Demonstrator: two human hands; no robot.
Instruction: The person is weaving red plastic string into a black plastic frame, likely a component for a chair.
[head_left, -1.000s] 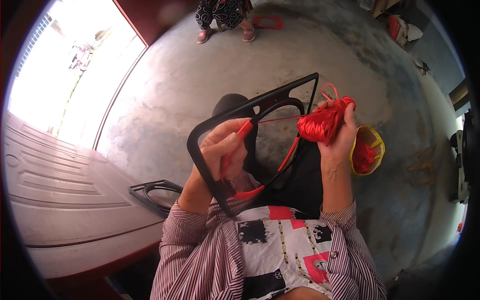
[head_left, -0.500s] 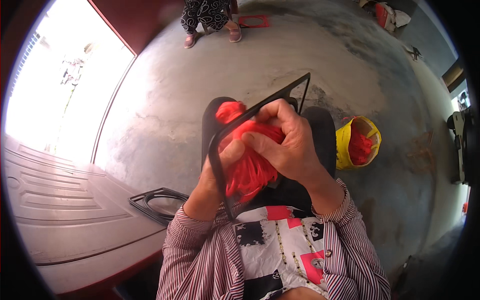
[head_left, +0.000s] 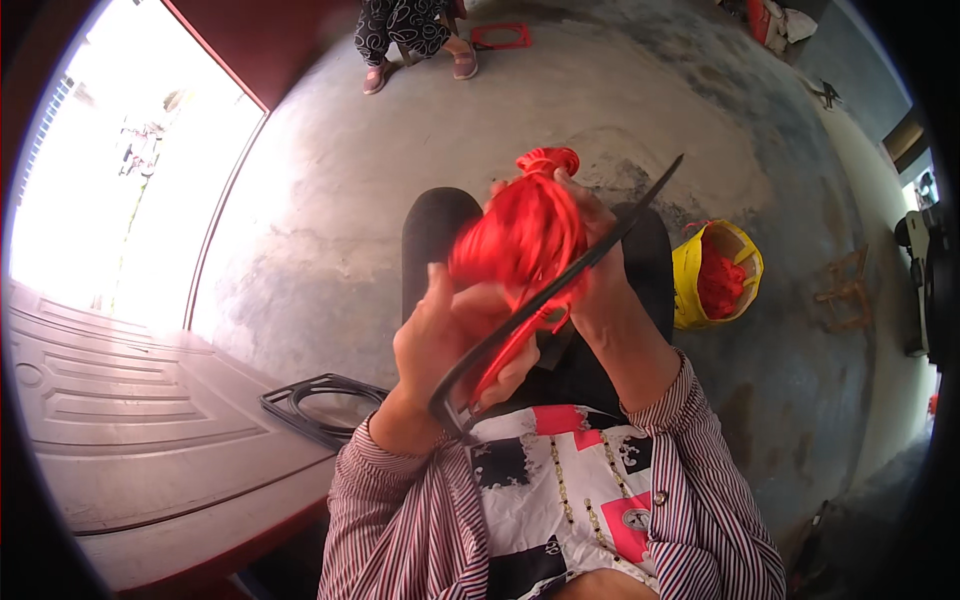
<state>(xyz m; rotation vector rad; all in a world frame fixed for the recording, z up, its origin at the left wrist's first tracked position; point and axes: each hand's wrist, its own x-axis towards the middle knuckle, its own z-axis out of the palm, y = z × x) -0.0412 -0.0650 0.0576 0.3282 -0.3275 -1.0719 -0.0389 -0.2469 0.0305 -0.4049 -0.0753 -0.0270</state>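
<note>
A bundle of bright red cord [head_left: 520, 235], knotted or gathered at its top, is held up over my knees, somewhat blurred. A thin black frame [head_left: 560, 285], seen almost edge-on, slants across in front of it from lower left to upper right. My left hand [head_left: 430, 335] is beneath the bundle, thumb up, its lower fingers curled round red strands close to the frame's lower end. Behind the frame, my right hand [head_left: 600, 265] grips the bundle near its gathered top; most of its fingers are hidden by cord and frame.
A yellow bag [head_left: 688, 285] with red cord inside stands on the floor right of my knees. More black frames [head_left: 325, 405] lie at my left beside a pale panelled door [head_left: 110, 400]. Far ahead are a seated person's legs [head_left: 400, 35] and a red frame [head_left: 500, 37].
The red bundle has swung up and to the right, its gathered end now on top. The black frame has turned more edge-on. My right hand has shifted behind it; my left hand has opened wider.
</note>
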